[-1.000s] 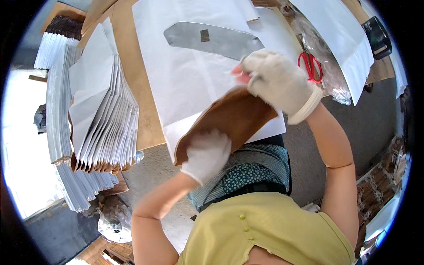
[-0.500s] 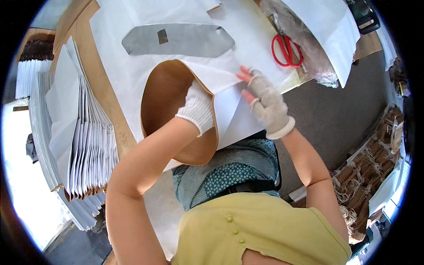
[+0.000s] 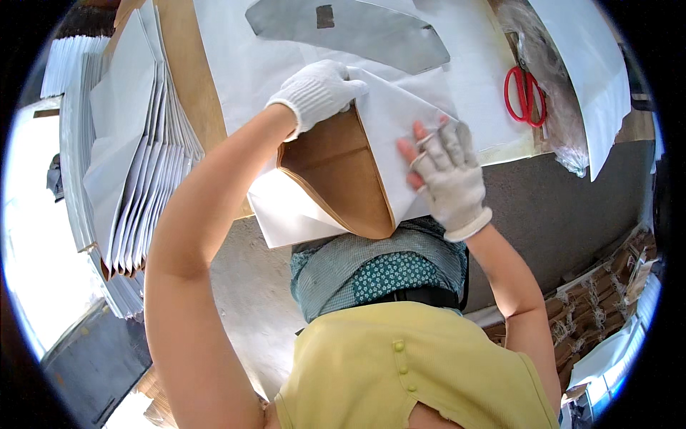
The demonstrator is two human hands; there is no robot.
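Observation:
A paper bag (image 3: 336,168), white outside and brown inside, lies across the table's front edge with its mouth gaping toward me. My left hand (image 3: 318,93), in a white knit glove, is closed on the bag's far upper edge, thumb pointing right. Spread over the white right side of the bag is my right hand (image 3: 450,171), its glove leaving some fingertips bare; the fingers are apart and a little blurred. Beyond the bag lies a flat grey template (image 3: 350,32) with angled ends and a dark square patch.
Red-handled scissors (image 3: 525,96) lie at the right beside crumpled clear plastic (image 3: 532,43) and a white sheet (image 3: 586,71). On the left stands a fanned stack of folded white paper bags (image 3: 139,171). Tied brown bundles (image 3: 607,300) sit on the floor at the right.
My left hand has come out of the bag's mouth to its far edge, and the mouth has narrowed. My right hand has moved onto the bag's side. The view has shifted.

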